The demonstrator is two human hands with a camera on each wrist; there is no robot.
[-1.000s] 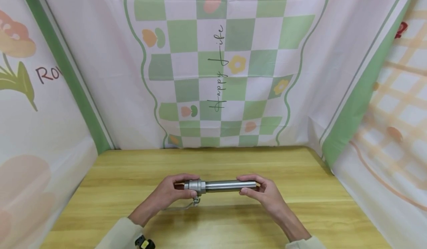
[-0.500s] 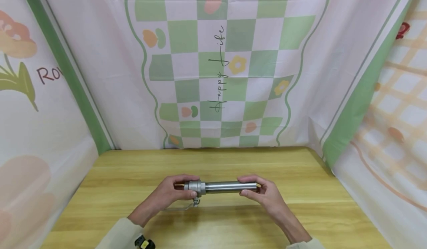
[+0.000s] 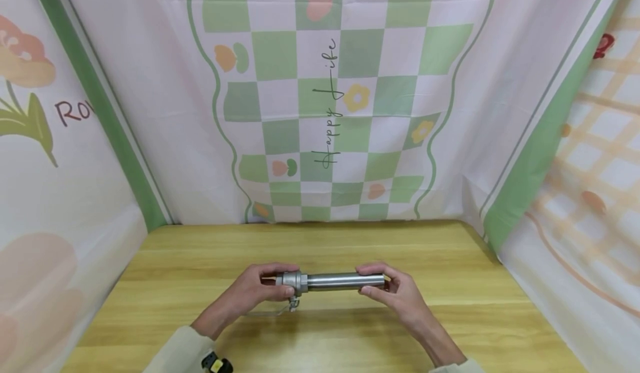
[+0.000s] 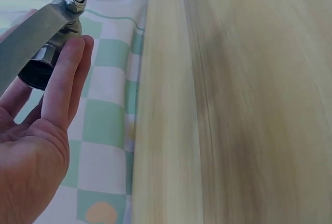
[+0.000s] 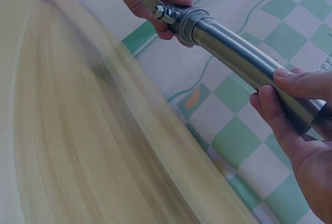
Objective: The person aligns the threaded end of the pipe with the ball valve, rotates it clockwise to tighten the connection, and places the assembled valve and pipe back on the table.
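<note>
My left hand point(image 3: 257, 285) grips a metal ball valve point(image 3: 292, 280) by its body, fingers along the far side and thumb on the near side. The valve's lever handle point(image 4: 32, 35) sticks out from a nut and points back toward the left wrist; its open threaded end shows in the left wrist view. A shiny steel pipe point(image 3: 340, 281) is joined to the valve's right end, with a few threads showing at the joint in the right wrist view. My right hand point(image 3: 400, 291) holds the pipe near its free end between thumb and fingers. Both parts are held level above the table.
The wood-grain table point(image 3: 345, 334) lies beneath the hands. A printed cloth point(image 3: 320, 100) with green checks hangs behind its far edge, and more cloth hangs at both sides. A black and yellow band point(image 3: 216, 364) sits by the left sleeve.
The pipe and valve have dipped very slightly in the head view. Both hands keep their hold in nearly the same place.
</note>
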